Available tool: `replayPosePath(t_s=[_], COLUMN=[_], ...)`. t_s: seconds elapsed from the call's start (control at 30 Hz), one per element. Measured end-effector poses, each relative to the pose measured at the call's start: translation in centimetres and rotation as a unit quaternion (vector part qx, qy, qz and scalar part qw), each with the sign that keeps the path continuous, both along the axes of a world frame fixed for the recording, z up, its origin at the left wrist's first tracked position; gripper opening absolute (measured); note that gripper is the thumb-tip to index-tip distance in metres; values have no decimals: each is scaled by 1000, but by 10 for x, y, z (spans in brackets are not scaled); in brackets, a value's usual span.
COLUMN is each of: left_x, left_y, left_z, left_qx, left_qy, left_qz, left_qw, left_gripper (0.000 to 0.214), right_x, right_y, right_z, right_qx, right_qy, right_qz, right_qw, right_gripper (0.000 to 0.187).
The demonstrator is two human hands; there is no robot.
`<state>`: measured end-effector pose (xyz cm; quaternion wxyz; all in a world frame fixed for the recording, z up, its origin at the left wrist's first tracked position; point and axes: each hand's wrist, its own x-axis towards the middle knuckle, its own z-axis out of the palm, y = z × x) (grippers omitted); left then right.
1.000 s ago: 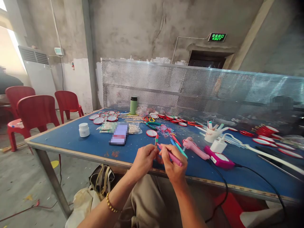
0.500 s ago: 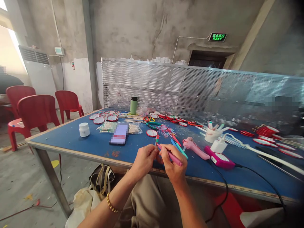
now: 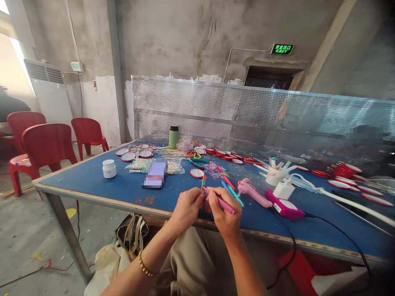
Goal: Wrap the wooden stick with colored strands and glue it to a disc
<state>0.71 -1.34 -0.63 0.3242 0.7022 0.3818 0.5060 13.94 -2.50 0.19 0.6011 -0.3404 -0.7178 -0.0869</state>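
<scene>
My left hand (image 3: pixel 187 207) is closed on a thin stick (image 3: pixel 204 181) that stands upright out of the fingers, with red and green colouring near its top. Pinched in my right hand (image 3: pixel 227 220) is a pink marker pen (image 3: pixel 226 204), its tip right beside the stick at the left fingertips. Whether the tip touches the stick I cannot tell. Both hands meet at the near table edge. Just beyond them lie a round red-rimmed disc (image 3: pixel 196 173), a tangle of coloured strings (image 3: pixel 215 169) and several loose markers (image 3: pixel 232 191).
On the blue table (image 3: pixel 123 195) are a white jar (image 3: pixel 109 169), a phone (image 3: pixel 154 174), a green bottle (image 3: pixel 173 137), pliers (image 3: pixel 197 159), a pink hot glue gun (image 3: pixel 253 193), a magenta box (image 3: pixel 285 206) with cables, and a cup of pens (image 3: pixel 275 175). Behind stands a perforated metal screen (image 3: pixel 197 111).
Almost nothing differs. My right hand and the pink marker have shifted very slightly left; my left hand keeps the stick in place.
</scene>
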Motion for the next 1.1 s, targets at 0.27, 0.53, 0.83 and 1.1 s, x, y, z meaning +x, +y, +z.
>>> replayPosePath(t_s=[0.27, 0.53, 0.83, 1.1], left_x=[0, 0, 0, 0], left_y=[-1, 0, 1, -1], left_z=[0, -1, -2, 0], left_qx=[5, 2, 6, -6], left_qy=[0, 0, -5, -17], left_qz=[-7, -8, -9, -16], left_qw=[1000, 1000, 1000, 1000], left_gripper=[32, 32, 32, 32], right_x=[-1, 0, 1, 0], right_y=[0, 0, 0, -1], right_z=[0, 0, 0, 0], right_qx=[-1, 2, -2, 0], right_qy=[12, 3, 0, 1], right_qz=[0, 2, 5, 5], right_qw=[1000, 1000, 1000, 1000], right_gripper=[15, 16, 17, 17])
